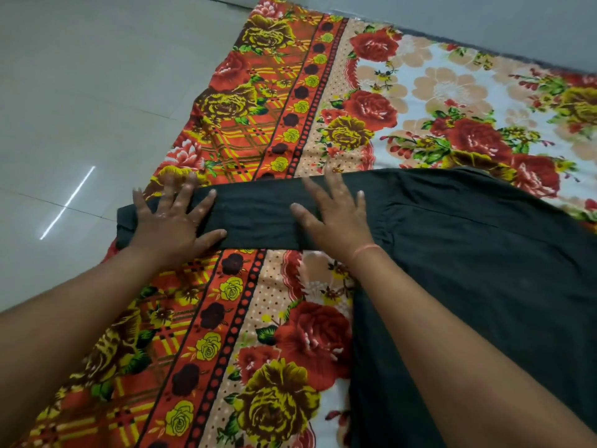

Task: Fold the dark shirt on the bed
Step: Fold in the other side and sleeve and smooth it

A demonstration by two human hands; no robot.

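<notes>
The dark shirt (478, 253) lies flat on the flowered bed sheet (436, 101), its body at the right and one long sleeve (258, 218) stretched out to the left. My left hand (171, 218) presses flat on the sleeve's cuff end, fingers spread, near the bed's left edge. My right hand (336, 211) lies flat on the sleeve close to the shoulder seam, fingers apart too. Neither hand grips the cloth. The shirt's lower part runs down the right side under my right forearm.
The sheet has an orange checked border with yellow roses on the left and a white field with red roses further right. Grey floor tiles (80, 108) lie to the left of the bed. A pale wall runs along the far edge.
</notes>
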